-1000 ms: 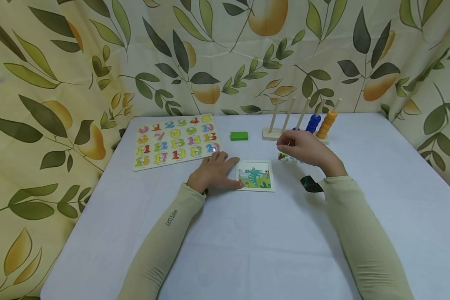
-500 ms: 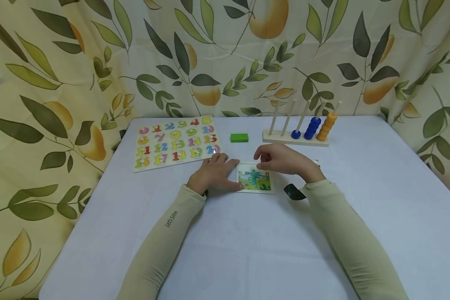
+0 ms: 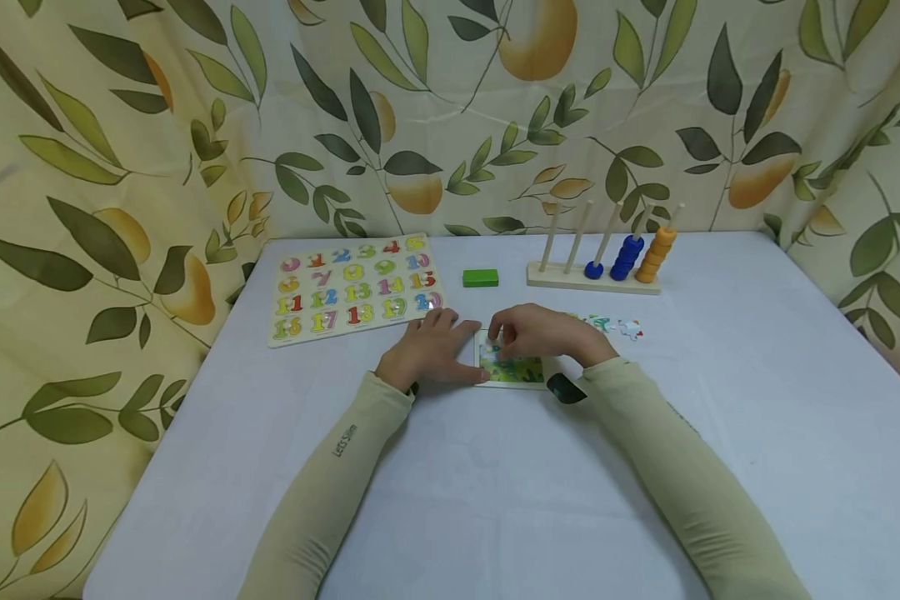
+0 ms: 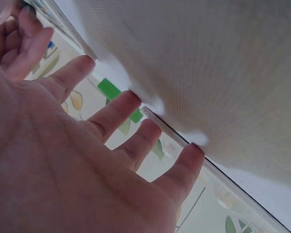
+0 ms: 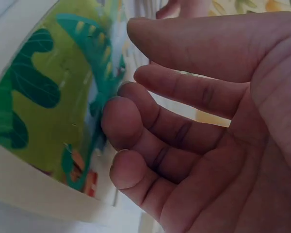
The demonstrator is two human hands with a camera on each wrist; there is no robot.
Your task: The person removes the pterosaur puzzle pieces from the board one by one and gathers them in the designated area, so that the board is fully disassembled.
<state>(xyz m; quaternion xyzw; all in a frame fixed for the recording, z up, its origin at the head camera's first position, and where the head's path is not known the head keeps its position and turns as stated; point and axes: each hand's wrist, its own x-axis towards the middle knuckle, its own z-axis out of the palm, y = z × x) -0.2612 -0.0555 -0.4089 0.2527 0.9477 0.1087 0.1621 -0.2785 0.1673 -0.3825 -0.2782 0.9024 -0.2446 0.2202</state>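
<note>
Near the middle of the worktop [image 3: 450, 483], the puzzle [image 3: 521, 371] lies flat, its far part hidden under your right hand [image 3: 546, 332]. Expect it to be light and stiff, and low enough that its edge gives fingertips little to get under; the printed face has a slight shine, so it may feel slick, and a side push could slide the whole thing. Steady it by the frame [image 5: 43, 191], on opposite sides, rather than by the picture. The loose pieces [image 3: 630, 330], lying on the worktop past your right wrist, look thin and light too; take one by its edges between thumb and forefinger, gently, since the knobs might bend or chip.

Your left hand [image 3: 433, 348] has its fingers spread wide and nearly straight, the thumb touching the puzzle's left side and the other fingertips down close to the number board [image 3: 356, 287]; that grip is wrapped round nothing. Your right hand bends its fingers loosely over the puzzle, and the right wrist view shows a gap between thumb and forefinger. Whether this grip has a piece I cannot tell: in the head view something pale at the fingertips is too small to make out.
</note>
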